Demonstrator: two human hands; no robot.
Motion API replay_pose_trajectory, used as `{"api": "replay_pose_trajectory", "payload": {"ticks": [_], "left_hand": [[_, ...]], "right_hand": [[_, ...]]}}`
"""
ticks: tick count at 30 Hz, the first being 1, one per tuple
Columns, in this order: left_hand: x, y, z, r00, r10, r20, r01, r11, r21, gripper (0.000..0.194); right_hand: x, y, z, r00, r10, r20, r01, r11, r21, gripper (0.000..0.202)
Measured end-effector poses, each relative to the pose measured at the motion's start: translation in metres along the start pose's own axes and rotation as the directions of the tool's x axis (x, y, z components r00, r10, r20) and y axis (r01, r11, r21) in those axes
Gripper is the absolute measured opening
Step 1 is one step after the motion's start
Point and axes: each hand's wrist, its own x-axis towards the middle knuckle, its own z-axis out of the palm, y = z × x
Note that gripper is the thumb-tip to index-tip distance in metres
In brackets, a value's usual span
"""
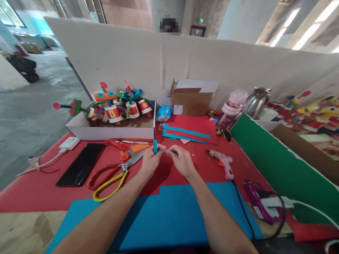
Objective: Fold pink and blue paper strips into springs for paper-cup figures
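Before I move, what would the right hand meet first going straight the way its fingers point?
The right hand would most likely meet the left hand first, at its fingertips, close by on the left. Whether they already touch or share something small is hard to tell.

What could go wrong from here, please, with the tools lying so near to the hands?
The scissors point toward the left hand, so a careless move might nick it. The pink glue gun may be hot; its nozzle could burn the right hand. Its black cord crosses the blue sheet and might snag.
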Motion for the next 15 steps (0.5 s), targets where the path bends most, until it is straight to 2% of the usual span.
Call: {"api": "replay_pose_trajectory", "payload": {"ticks": [5, 7, 11, 15], "left_hand": [[0.002, 0.002, -0.001, 0.973, -0.188, 0.131, 0.207, 0.966, -0.157, 0.034], [0.003, 0.004, -0.003, 0.961, -0.216, 0.174, 0.246, 0.953, -0.177, 0.033], [0.004, 0.002, -0.006, 0.954, -0.197, 0.226, 0.238, 0.956, -0.173, 0.030], [0.006, -0.003, -0.007, 0.960, -0.164, 0.227, 0.193, 0.975, -0.112, 0.032]], "right_hand": [[0.002, 0.006, -0.007, 0.996, 0.021, -0.084, -0.028, 0.995, -0.092, 0.020], [0.003, 0.011, -0.010, 0.994, 0.036, -0.104, -0.047, 0.994, -0.101, 0.021], [0.004, 0.016, -0.010, 0.991, 0.056, -0.122, -0.067, 0.994, -0.091, 0.024], [0.004, 0.018, -0.007, 0.996, 0.051, -0.072, -0.055, 0.996, -0.064, 0.026]]}}
